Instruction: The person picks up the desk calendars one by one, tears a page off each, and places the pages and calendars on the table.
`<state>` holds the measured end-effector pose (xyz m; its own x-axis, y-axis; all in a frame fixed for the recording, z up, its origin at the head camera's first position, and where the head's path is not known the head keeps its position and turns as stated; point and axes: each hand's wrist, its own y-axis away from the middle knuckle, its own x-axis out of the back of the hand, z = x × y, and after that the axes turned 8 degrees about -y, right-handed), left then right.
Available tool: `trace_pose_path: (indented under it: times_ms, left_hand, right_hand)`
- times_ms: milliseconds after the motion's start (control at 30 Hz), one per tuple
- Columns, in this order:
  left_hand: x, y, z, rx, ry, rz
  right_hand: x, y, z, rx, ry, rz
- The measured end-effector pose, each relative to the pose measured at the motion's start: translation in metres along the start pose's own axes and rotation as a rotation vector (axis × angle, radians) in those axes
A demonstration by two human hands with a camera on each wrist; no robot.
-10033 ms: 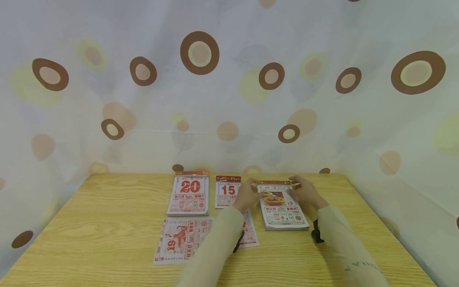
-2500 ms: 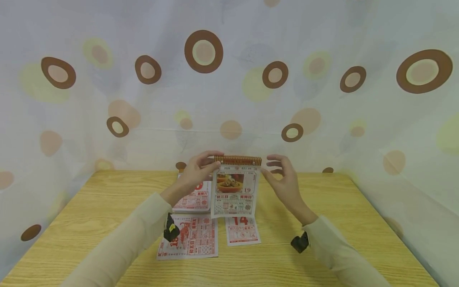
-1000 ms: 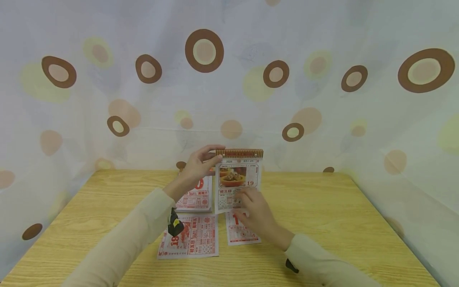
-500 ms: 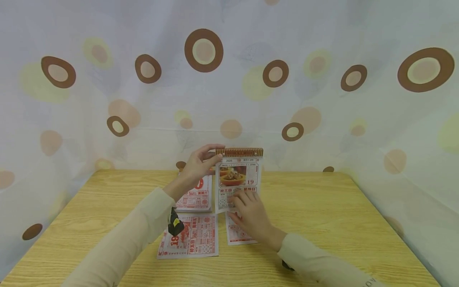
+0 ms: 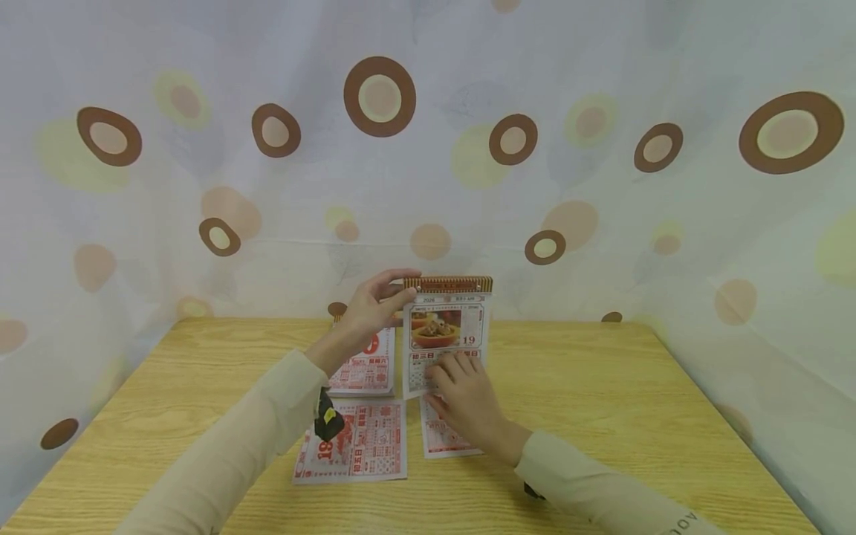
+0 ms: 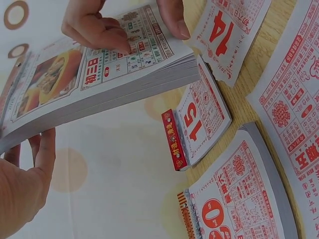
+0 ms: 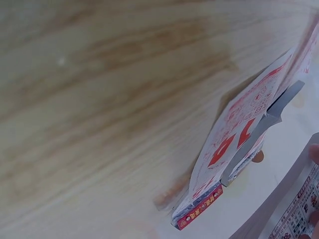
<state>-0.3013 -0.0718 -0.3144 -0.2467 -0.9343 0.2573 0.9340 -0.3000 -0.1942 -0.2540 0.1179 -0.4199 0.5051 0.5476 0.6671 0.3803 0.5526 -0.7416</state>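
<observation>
A thick tear-off calendar (image 5: pixel 441 327) with a food picture and the number 19 is held up, tilted, above the table. My left hand (image 5: pixel 364 316) grips its striped binding at the upper left, thumb in front. My right hand (image 5: pixel 464 394) is at the calendar's lower part, fingers curled on the front page and thumb at the bottom edge. The left wrist view shows the block's thick page edge and these right-hand fingers (image 6: pixel 107 37). Below lies a loose sheet (image 6: pixel 219 35) numbered 14. A smaller calendar (image 6: pixel 199 119) numbered 15 is hidden behind the held one in the head view.
Another tear-off calendar (image 5: pixel 364 371) with a big red number lies at the left, partly covered by my left hand. In front of it is a loose sheet (image 5: pixel 368 442) numbered 19. The wooden table (image 5: pixel 588 416) ends at a dotted curtain (image 5: pixel 428 186).
Earlier the calendar lay on the table at the right, with both hands at its top. It has been raised and brought left; my right hand has moved from its top right to its lower part.
</observation>
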Motion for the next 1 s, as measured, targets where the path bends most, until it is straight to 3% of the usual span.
trace_pose_path:
  times_ms: [567,1000]
  left_hand:
    - [0.0013,0.0013,-0.0023,0.008,-0.004,0.007]
    - [0.0011,0.0003,-0.0036,0.025,0.009,0.009]
  right_hand:
    - [0.0004,0.0002,-0.0009,0.023,0.014,-0.036]
    - [0.0025,0.0037,-0.0001,0.058,-0.1,0.012]
